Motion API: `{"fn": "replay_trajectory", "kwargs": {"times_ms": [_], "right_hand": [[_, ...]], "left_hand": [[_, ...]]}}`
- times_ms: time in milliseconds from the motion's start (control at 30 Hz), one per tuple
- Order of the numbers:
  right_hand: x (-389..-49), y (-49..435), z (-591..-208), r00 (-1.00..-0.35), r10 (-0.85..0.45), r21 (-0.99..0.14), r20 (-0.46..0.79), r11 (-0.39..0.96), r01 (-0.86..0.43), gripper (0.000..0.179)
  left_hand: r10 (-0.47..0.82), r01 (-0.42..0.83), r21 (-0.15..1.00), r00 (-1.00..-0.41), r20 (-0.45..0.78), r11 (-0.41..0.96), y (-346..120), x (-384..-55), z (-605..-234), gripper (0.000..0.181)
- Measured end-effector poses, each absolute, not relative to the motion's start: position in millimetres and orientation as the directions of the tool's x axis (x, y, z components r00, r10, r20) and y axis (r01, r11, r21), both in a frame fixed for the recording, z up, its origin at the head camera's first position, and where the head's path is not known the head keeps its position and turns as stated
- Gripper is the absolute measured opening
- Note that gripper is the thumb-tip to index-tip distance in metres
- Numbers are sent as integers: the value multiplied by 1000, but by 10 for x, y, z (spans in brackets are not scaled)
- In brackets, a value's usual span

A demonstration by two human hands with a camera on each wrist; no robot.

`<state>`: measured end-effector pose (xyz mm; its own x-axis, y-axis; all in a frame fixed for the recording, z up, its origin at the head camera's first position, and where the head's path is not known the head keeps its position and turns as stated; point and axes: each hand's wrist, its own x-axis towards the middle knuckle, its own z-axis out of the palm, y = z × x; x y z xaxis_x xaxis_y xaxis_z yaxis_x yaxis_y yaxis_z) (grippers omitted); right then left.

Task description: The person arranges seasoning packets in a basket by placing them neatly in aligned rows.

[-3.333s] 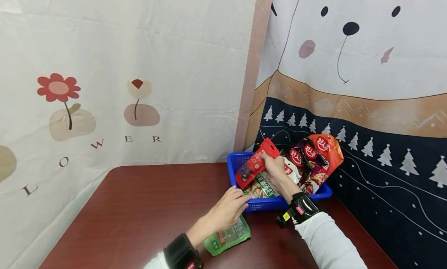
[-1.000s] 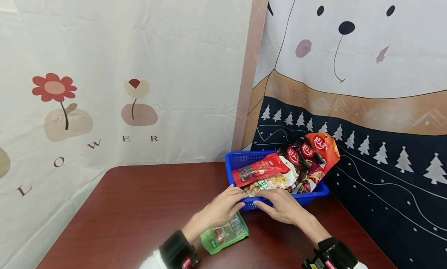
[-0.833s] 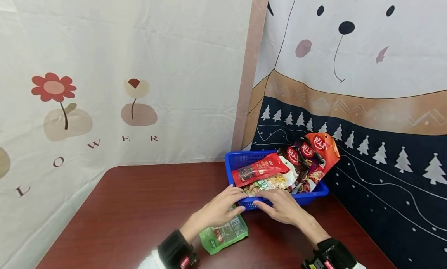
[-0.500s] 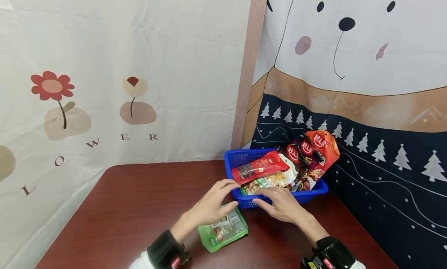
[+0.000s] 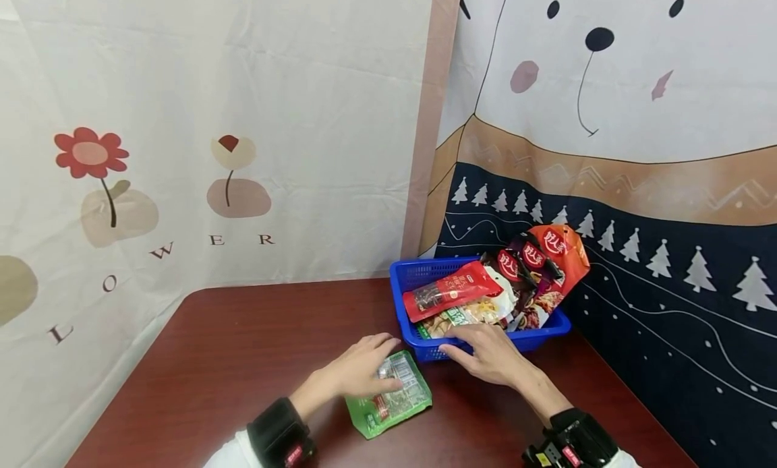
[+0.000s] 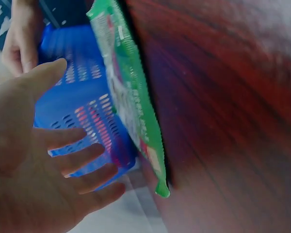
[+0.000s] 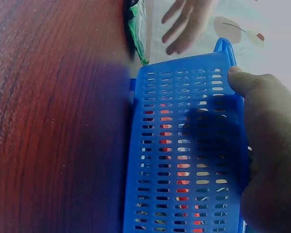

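My left hand (image 5: pixel 358 368) hovers over a flat green snack packet (image 5: pixel 405 395) lying on the table in front of the basket. Its fingers are spread and hold nothing; the left wrist view shows the open palm (image 6: pixel 24 165) facing the packet (image 6: pixel 131 92). With my right hand (image 5: pixel 490 355) I grip the front rim of a blue plastic basket (image 5: pixel 432 351). In the right wrist view the thumb lies on the rim's outer side and the other fingers reach over inside, mostly hidden. Slotted wall holes show in the basket (image 7: pixel 184 141).
Inside the basket lie a red snack packet (image 5: pixel 452 291), a pale nut-coloured packet (image 5: pixel 485 313), dark packets with red logos (image 5: pixel 511 268) and an orange bag (image 5: pixel 569 255) leaning at the right. Printed curtains (image 5: pixel 328 117) hang behind the brown table (image 5: pixel 255 360).
My right hand let go of the red packet inside the basket and came to the front rim. The left hand left the rim and moved down-left over the green packet.
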<state>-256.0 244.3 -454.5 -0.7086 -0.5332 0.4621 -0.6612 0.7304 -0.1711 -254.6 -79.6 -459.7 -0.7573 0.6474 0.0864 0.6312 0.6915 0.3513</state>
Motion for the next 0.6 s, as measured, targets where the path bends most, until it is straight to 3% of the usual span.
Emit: {"fn": "replay_trajectory", "kwargs": {"times_ms": [300, 600], "right_hand": [[-2551, 2440, -4541, -728, -526, -171, 439, 747, -643, 27], [-2552, 2431, -4546, -724, -525, -172, 448, 744, -646, 28]], "left_hand": [[624, 595, 239, -779, -64, 767, -616, -2510, -4659, 97], [623, 602, 208, -780, -52, 771, -575, -2505, -4682, 100]]}}
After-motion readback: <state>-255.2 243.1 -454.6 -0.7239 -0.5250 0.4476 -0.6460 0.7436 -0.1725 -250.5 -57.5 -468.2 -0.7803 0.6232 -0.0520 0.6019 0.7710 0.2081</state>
